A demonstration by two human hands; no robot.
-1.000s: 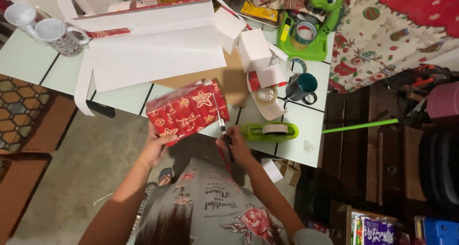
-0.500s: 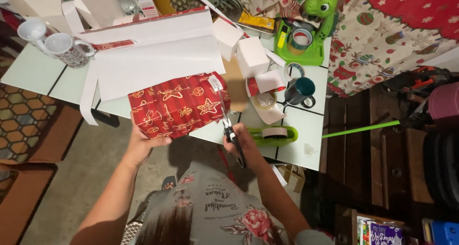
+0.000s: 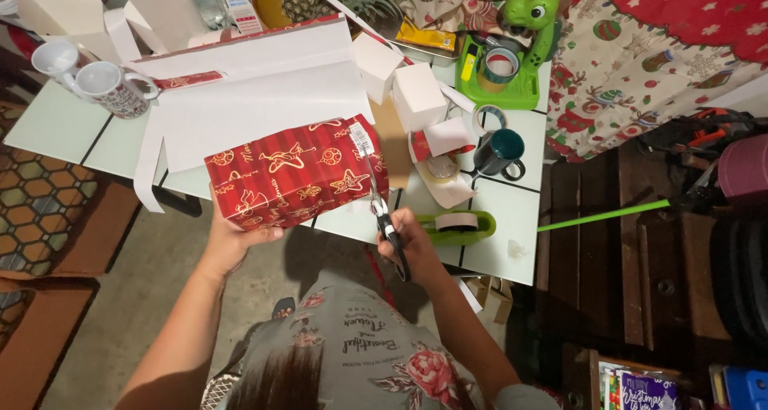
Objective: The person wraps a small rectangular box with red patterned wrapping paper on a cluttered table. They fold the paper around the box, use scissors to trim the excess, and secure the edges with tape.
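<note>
While the left hand (image 3: 228, 238) grips the near-left end of the red gift-wrapped box (image 3: 296, 174), tilted over the table edge (image 3: 512, 254), the right hand (image 3: 408, 246) is closed around the handles of the scissors (image 3: 374, 194), blades laid up along the box's right end. Wrap covers the visible top face; the right end looks untrimmed, so cutting seems under way, taping not yet done (judging by the paper alone). White paper sheet (image 3: 256, 98) lies behind; green tape dispenser (image 3: 460, 226) sits just beside the right hand.
</note>
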